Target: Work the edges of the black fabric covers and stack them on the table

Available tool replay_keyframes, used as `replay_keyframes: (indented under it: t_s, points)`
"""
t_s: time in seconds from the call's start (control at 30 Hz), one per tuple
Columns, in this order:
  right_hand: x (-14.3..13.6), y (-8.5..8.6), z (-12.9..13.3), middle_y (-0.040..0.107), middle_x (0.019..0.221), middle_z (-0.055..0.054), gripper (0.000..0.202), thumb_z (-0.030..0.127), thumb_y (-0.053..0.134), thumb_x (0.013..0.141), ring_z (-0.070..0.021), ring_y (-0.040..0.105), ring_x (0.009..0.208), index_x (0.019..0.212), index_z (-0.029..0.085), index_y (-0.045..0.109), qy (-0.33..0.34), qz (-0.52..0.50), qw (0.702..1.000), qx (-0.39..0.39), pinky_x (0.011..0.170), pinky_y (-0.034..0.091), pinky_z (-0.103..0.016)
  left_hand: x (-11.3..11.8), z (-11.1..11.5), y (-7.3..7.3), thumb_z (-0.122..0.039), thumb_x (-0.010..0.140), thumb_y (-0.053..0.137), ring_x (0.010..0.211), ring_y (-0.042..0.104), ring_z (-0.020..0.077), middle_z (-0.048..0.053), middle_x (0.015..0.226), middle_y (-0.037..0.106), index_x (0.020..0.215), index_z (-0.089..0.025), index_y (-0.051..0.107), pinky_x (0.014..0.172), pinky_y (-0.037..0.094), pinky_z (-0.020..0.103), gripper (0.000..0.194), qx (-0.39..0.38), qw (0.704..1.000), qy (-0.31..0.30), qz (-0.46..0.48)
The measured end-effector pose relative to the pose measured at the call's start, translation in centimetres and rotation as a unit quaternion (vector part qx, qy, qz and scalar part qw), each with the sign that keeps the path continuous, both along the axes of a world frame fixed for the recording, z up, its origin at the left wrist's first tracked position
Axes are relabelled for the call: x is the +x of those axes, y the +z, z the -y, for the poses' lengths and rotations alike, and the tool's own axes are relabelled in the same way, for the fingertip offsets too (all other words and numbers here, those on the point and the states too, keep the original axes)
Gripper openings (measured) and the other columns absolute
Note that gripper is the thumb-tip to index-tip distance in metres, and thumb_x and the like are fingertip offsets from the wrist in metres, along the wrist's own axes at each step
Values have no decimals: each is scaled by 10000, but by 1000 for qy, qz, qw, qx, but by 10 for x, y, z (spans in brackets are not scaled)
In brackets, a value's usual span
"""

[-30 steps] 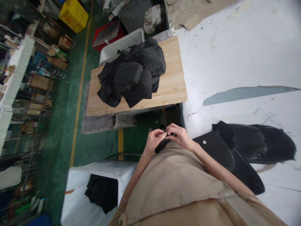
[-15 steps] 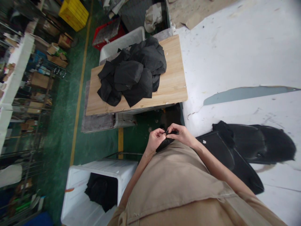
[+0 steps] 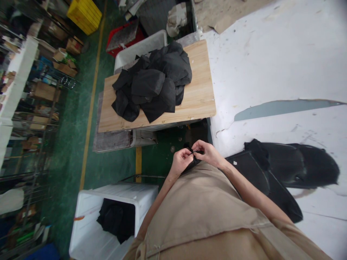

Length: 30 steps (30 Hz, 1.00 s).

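Both hands have shifted only slightly at the fingertips since the earlier frame, and a little less of the black piece (image 3: 194, 163) shows below them. Thumb and fingers of the left hand (image 3: 180, 161) are drawn together, pinching it from one side; those of the right hand (image 3: 208, 153) pinch it from the other, the two sets of tips almost meeting. The black piece lies between and just beneath these tips, in front of the tan clothing (image 3: 200, 198); its full shape is hidden. Just beyond the fingers is a wooden board (image 3: 203, 76) bearing a heap of dark cloth (image 3: 151, 85). Right of the fingers spreads a white worktop (image 3: 260, 65), with black padded-looking pieces (image 3: 303, 164) lying overlapped near the right forearm. Below and left of the fingers stands a white bin (image 3: 78, 224) holding more black cloth (image 3: 116, 218). Farthest off, beyond the fingers and to the left, are a red crate (image 3: 111, 39) and a yellow crate (image 3: 84, 16).
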State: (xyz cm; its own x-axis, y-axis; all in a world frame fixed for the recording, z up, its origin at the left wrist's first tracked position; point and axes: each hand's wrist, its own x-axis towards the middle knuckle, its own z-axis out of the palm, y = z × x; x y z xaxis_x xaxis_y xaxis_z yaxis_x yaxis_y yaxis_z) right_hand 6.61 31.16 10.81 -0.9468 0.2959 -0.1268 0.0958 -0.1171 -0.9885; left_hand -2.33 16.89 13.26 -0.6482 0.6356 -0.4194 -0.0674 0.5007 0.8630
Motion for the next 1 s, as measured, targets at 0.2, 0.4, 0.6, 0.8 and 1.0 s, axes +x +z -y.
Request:
replay_keyframes:
  t_s: [0.2, 0.4, 0.6, 0.8, 1.0]
  points:
    - [2, 3, 2, 646, 840, -22, 180, 160, 620, 739, -146, 618, 793, 918, 170, 609, -7, 10, 999, -44, 741, 499, -278, 1, 0, -1, -283, 756, 619, 485, 372, 66, -46, 538, 472, 678, -138, 597, 473, 282, 199, 166, 0, 1000, -1, -11]
    - [3, 1, 0, 652, 835, -21, 182, 207, 676, 731, -146, 631, 780, 897, 172, 611, -4, 19, 995, -102, 739, 503, -286, 1, 2, -3, -299, 766, 620, 487, 382, 67, -39, 555, 490, 690, -134, 601, 470, 281, 199, 182, 6, 1000, 9, 20]
    - [4, 1, -2, 639, 798, -9, 203, 253, 700, 731, -131, 613, 732, 890, 167, 607, 3, 24, 991, -135, 698, 484, -275, 1, 3, -5, -306, 764, 631, 508, 407, 70, -28, 581, 515, 698, -127, 605, 488, 301, 198, 193, 21, 999, 14, 43]
    - [1, 2, 1, 598, 718, 19, 173, 229, 685, 686, -110, 557, 642, 811, 174, 580, -28, 44, 992, -117, 629, 449, -258, 2, 1, -5, -322, 773, 628, 497, 386, 65, -32, 563, 499, 697, -128, 600, 474, 288, 195, 210, 18, 1000, -3, 26]
    - [1, 0, 4, 595, 715, 29, 171, 185, 664, 668, -104, 554, 640, 801, 184, 556, -42, 35, 991, -121, 626, 445, -248, 2, 3, -8, -340, 759, 644, 472, 322, 60, -56, 518, 421, 674, -142, 596, 452, 250, 200, 221, -4, 999, -16, -36]
